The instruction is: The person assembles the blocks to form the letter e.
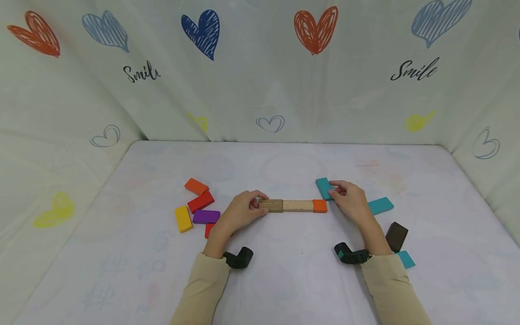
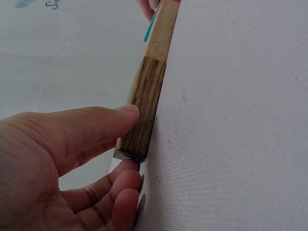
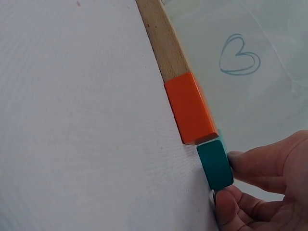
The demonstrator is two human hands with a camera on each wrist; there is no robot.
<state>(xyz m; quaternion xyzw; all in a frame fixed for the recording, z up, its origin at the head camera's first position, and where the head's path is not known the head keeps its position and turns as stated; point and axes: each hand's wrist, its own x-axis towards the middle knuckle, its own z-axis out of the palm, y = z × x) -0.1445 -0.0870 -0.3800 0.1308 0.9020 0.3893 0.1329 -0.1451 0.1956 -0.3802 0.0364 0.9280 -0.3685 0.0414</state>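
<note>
Lying at the left of the pale counter (image 1: 134, 271), a yellow block (image 1: 184, 219) stands at an angle. Just to its right, an orange block (image 1: 197, 186) sits farthest back, a red block (image 1: 201, 201) lies slanted in front of it, and a purple block (image 1: 206, 216) comes next, nearer the person. A second red block (image 1: 209, 230) shows only in part beside the left forearm.

The left hand (image 1: 243, 208) grips the left end of a dark striped wooden block (image 1: 275, 206) between thumb and fingers. That block begins a straight row: its right end meets a pale wooden block (image 1: 298, 206), whose right end meets a short orange end block (image 1: 320, 206).

At the row's right end, the right hand (image 1: 348, 198) pinches a teal block (image 1: 323, 188), which extends back from the orange end's far right corner; whether the two touch is hard to tell.

Right of the right forearm lies a slanted second teal block (image 1: 381, 206). Nearer the person are a dark brown block (image 1: 396, 236) and a third teal block (image 1: 406, 259), partly hidden by the right sleeve (image 1: 394, 286).
</note>
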